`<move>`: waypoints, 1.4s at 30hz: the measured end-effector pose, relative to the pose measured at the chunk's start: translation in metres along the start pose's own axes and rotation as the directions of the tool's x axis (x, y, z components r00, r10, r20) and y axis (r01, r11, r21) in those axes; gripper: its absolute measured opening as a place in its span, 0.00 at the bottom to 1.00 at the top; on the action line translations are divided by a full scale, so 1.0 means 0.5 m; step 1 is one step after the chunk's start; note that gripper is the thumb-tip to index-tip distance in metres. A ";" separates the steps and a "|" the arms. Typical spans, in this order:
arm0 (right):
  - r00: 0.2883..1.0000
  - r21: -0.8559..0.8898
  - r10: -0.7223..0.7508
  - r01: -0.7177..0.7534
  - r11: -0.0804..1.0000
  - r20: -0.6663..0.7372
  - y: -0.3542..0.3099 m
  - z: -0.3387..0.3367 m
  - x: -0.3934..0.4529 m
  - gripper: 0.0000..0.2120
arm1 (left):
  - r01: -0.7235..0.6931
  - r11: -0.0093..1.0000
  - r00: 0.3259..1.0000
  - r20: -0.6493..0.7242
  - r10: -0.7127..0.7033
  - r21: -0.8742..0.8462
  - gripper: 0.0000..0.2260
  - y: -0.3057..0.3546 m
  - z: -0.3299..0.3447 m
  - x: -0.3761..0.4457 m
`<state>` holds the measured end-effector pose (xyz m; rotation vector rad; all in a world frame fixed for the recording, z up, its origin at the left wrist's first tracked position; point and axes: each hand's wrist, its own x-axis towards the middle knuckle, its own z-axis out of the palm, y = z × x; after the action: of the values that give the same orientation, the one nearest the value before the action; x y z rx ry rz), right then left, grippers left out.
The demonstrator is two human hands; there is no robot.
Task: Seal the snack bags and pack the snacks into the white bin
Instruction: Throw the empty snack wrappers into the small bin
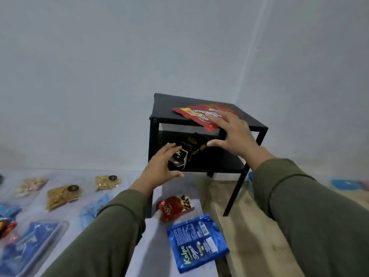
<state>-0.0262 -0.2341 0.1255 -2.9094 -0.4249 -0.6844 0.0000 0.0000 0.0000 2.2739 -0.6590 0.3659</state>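
A black side table (159, 108) stands against a pale wall. On its lower shelf lies a black snack bag (186, 151); the left hand (159, 166) grips its near end, probably to draw it out. Above, the right hand (232, 134) hovers spread, holding nothing, beside the red bag (199, 114) on the table's top. No white bin shows.

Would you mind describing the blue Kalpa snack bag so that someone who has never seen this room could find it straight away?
Start at the black side table against the wall, then look down to the floor in front of it. The Kalpa bag lies flat there, just nearer than the red Astor pack. It is the shiny blue pouch with green Kalpa lettering.
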 end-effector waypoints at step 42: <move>0.954 -0.006 -0.155 0.159 0.987 -0.256 -0.224 -0.147 -0.124 0.21 | 0.189 0.950 0.794 -0.531 -0.297 -0.250 0.03 0.179 -0.225 -0.208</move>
<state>-0.1438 -0.1558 0.1691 -2.7422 -0.6294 -1.0587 -0.1431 0.0631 0.0836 1.8965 -0.0801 0.7757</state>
